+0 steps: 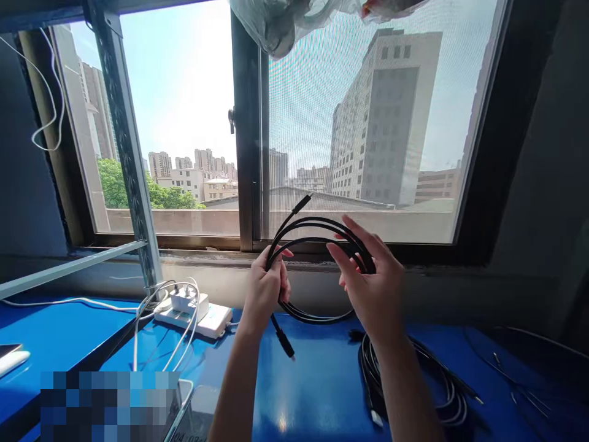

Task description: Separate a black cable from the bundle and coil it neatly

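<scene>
A black cable point(365, 258) is gathered in a loose coil of several loops, held up in front of the window between both hands. My left hand point(269, 285) is closed around the left side of the coil. One connector end point(302, 204) sticks up above this hand, and the other connector end point(284, 344) hangs below it. My right hand point(375, 279) holds the right side of the loops, which pass between its thumb and fingers. Its thumb and forefinger are spread apart, while the other fingers are partly hidden behind the coil.
On the blue table point(313, 387), a bundle of dark cables point(448, 393) lies under my right forearm. Thin wires point(519, 387) are farther right. A white power strip point(214, 319) with plugs and white cords sits left, near a metal shelf post point(126, 123). Plastic bags point(285, 27) hang overhead.
</scene>
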`<state>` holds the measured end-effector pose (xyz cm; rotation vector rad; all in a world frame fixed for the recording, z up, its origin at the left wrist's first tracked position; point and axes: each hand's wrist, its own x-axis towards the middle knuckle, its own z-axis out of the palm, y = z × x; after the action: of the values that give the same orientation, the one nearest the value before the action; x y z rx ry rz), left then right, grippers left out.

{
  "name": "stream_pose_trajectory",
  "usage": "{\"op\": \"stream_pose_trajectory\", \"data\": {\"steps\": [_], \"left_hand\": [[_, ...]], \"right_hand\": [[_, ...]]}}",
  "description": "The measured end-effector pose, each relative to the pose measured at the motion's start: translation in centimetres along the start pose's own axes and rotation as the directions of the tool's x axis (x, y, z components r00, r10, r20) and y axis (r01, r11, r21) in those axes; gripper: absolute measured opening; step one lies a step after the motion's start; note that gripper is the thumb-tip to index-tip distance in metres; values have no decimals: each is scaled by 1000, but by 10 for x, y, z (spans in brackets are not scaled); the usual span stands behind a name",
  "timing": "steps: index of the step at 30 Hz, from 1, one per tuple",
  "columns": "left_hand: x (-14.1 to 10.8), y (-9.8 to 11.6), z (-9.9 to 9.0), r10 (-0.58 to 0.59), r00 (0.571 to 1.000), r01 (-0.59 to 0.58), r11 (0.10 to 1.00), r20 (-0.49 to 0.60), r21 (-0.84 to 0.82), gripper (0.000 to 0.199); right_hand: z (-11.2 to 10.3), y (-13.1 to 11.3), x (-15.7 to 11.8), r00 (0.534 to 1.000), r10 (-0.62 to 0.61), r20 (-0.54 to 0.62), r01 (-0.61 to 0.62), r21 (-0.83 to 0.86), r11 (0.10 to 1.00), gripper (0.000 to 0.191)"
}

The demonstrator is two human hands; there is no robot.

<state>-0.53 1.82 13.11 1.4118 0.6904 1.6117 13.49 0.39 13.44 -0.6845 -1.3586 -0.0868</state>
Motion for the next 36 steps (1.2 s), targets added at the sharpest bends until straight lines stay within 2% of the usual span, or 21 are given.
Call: {"op": "stream_pose_trajectory", "data": {"steps": [6,11,16,23,28,33,36], "left_hand": [[-4,5,3,-102,993,98,992,53,74,61],[-6,5,6,-129,989,122,987,73,101,65],[-5,8,11,-205,969,220,971,140,-98,73],[-5,15,10,-309,927,361,891,213,-275,51],[-7,18,2,-265,926,346,880,268,-326,50],[-9,19,1,-266,934,335,886,240,-320,47],[-10,20,4,-248,954,288,915,170,-282,34]], "right_hand": [[-3,3,2,999,-30,-11,29,-56,998,26],[-4,7,4,999,-22,-34,19,-89,996,22],[-6,12,4,997,-11,-72,4,-105,994,24],[-7,8,4,995,-34,-94,23,-112,993,23],[-7,4,4,995,-38,-96,27,-108,994,20],[-6,1,3,992,-80,-102,63,-166,984,21],[-5,4,3,990,-73,-122,50,-181,982,21]]}}
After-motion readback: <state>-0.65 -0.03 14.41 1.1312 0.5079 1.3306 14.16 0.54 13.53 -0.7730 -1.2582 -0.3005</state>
